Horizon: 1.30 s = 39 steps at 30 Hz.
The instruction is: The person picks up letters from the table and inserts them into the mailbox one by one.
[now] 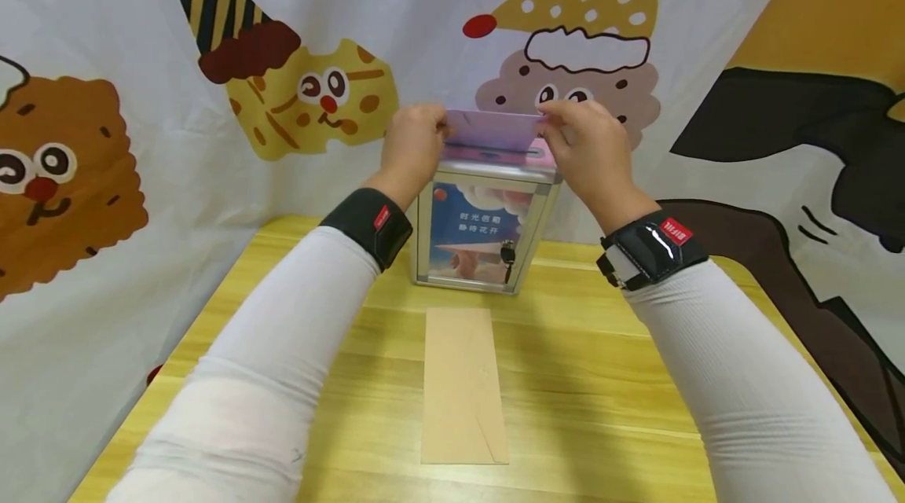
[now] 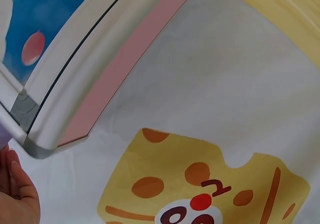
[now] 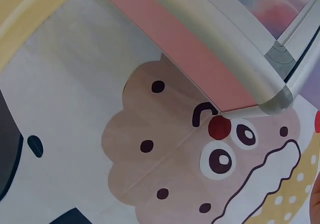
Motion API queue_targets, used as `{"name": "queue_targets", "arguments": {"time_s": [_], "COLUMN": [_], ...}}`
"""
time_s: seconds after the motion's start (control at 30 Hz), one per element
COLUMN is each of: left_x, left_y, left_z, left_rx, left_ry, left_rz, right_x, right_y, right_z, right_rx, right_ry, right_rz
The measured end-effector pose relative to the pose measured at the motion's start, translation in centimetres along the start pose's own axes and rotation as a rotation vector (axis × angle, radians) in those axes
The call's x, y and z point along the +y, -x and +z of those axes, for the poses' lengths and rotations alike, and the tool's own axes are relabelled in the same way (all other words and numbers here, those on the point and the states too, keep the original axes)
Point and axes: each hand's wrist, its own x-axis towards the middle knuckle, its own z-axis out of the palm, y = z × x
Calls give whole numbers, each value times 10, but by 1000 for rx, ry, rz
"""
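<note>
Both hands hold a purple envelope (image 1: 493, 130) by its two ends, upright over the pink top of a metal-framed letter box (image 1: 424, 236). My left hand (image 1: 412, 143) pinches the left end, and my right hand (image 1: 592, 151) pinches the right end between thumb and fingers. The envelope's lower edge is close over the slot in the lid. The box's front bears a picture of clouds with white characters, and keys (image 1: 507, 253) hang from its lock. In the left wrist view, fingers (image 2: 22, 189) show beside the box's corner; the right wrist view catches only a sliver of hand.
A tan envelope (image 1: 463, 385) lies lengthwise on the wooden table (image 1: 580, 377) in front of the box. Close behind the box hangs a white cloth (image 1: 424, 8) printed with cartoon biscuits. Both wrists wear black bands.
</note>
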Motion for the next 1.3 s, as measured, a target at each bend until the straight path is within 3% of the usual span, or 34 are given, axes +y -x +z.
{"name": "queue_targets", "arguments": {"time_s": [0.23, 0.63, 0.8, 1.0, 1.3], "left_x": [-6, -9, -6, -2, 0], "left_y": [1, 0, 0, -4, -7], "left_z": [4, 8, 2, -3, -5], "left_rx": [-20, -77, -68, -104, -151], "left_ry": [4, 83, 99, 5, -52], "left_rz": [-24, -88, -67, 23, 23], "right_x": [-5, 4, 8, 14, 16], "right_y": [-1, 1, 2, 2, 3], "right_z": [3, 18, 22, 27, 32], "right_rx": [-45, -5, -3, 27, -1], "right_ry": [73, 108, 114, 109, 117], "right_rz": [-14, -20, -7, -25, -31]}}
